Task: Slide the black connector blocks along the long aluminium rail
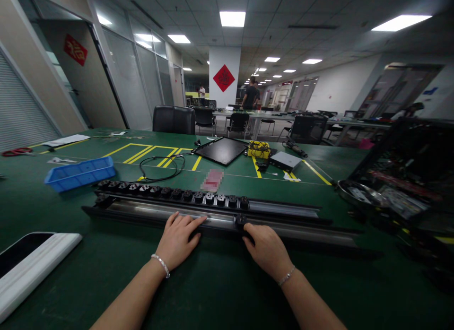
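Note:
Two long black channel rails lie side by side across the green table. In the far rail [283,209] stands a row of black power socket modules [176,194], filling it from the left end to right of the middle. A bare metallic floor shows along much of the near rail [142,211]. My left hand [179,240] rests on the near rail's front edge, fingers spread, holding nothing. My right hand [266,248] has its fingers closed at the right side of a single black socket module [240,220] in the near rail. The fingertips' far side is hidden.
A blue bin [81,173] and a black cable [161,176] lie beyond the rails. Farther back are a black flat panel [222,151], a yellow box [258,149] and a grey box [285,160]. A white-edged device [46,259] lies left; an open black chassis [407,178] stands right.

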Motion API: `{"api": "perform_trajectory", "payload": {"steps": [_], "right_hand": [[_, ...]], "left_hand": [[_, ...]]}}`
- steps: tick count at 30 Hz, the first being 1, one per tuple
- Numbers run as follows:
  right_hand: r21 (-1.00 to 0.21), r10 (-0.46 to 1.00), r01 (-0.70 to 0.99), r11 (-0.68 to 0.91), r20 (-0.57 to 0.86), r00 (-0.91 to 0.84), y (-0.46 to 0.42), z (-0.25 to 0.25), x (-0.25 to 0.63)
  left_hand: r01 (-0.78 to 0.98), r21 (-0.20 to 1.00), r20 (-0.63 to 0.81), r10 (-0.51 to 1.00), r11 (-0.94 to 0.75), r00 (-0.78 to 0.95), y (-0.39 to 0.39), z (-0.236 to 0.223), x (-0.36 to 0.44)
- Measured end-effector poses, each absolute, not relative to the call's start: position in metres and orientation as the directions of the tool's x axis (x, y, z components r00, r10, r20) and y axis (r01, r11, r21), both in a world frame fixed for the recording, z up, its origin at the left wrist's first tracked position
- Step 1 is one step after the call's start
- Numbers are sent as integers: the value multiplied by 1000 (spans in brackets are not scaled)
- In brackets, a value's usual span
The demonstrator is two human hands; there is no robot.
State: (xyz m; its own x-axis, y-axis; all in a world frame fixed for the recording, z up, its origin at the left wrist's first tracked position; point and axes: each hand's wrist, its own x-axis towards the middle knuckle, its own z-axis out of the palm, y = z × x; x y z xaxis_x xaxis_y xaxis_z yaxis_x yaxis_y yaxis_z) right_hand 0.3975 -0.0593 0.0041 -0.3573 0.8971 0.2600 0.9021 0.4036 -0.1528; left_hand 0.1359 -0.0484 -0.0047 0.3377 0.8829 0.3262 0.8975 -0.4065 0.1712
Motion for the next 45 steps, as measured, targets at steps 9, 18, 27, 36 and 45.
{"api": "perform_trajectory", "payload": {"steps": [9,18,27,36,45], "right_hand": [[-153,896,901,406,261,-360,-60,5,398],[-153,896,904,400,276,-349,-61,5,398],[-153,893,903,401,286,-348,-61,3,398],[-161,891,899,408,286,-353,-61,7,397],[-169,893,897,408,279,-353,-60,5,398]], "left_hand": [[900,179,320,888,-398,330,-49,-5,136],[898,163,339,878,-409,338,-49,-4,136],[898,168,338,879,-408,336,-48,-5,136],[898,165,337,879,-408,337,-49,-5,136],[902,152,335,880,-404,338,-48,-6,135]]}}
